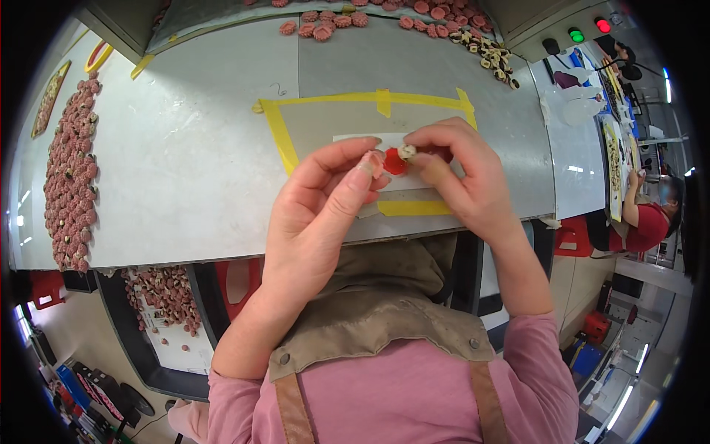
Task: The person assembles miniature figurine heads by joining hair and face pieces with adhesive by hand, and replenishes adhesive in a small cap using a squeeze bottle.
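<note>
My left hand (pixel 325 192) is closed in a pinch on a small pink ridged cup-shaped piece (pixel 377 163). My right hand (pixel 466 174) grips a small cream-coloured piece (pixel 407 152) between thumb and fingers, close beside the pink one but apart from it. Between the two hands a round red patch (pixel 396 161) shows above a white sheet (pixel 436 174). My fingers hide part of both pieces and of the sheet. Yellow tape (pixel 279 137) frames this work spot on the grey table (pixel 185 170).
Pink pieces with pale centres (pixel 70 177) lie packed along the table's left side. Loose pink cups (pixel 322 29) and black-and-cream pieces (pixel 488 55) lie at the far edge, below a machine housing (pixel 562 29). A black tray (pixel 163 377) holds more pieces. Another person (pixel 651 218) works at right.
</note>
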Tool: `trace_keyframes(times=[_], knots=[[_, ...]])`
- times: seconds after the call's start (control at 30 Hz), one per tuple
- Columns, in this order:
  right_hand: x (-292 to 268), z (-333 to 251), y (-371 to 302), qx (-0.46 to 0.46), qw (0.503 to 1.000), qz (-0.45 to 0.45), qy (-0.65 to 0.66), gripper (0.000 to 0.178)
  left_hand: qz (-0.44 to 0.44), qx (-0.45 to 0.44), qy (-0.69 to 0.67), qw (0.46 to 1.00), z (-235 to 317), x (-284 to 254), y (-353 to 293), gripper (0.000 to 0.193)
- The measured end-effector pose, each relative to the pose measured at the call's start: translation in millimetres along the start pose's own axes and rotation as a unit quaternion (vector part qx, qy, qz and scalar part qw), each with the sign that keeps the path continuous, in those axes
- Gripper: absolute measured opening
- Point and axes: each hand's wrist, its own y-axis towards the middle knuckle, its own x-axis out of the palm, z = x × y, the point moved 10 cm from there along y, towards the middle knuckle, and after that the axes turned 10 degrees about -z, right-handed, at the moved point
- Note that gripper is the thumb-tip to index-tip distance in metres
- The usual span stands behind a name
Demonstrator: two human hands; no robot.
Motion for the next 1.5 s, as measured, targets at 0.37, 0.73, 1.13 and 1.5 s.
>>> trace_keyframes(times=[0.37, 0.73, 1.13, 1.5], knots=[[8.8, -2.5, -11.5, -0.036, 0.967, 0.080, 0.240, 0.020, -0.023, 0.028, -0.004, 0.999, 3.0, 14.4, 5.4, 0.026], [-2.4, -26.4, -14.6, -0.098, 0.987, 0.107, 0.064, 0.021, -0.018, 0.176, 0.232, 0.956, 20.9, 18.0, -2.5, 0.023], [1.5, -23.2, -18.3, -0.140, 0.986, 0.082, 0.047, 0.028, -0.068, 0.057, 0.099, 0.991, 2.0, 28.1, 5.5, 0.055], [2.2, -27.0, -27.1, -0.141, 0.980, 0.136, -0.022, 0.035, -0.072, 0.091, 0.254, 0.960, -0.1, 34.3, 4.2, 0.054]])
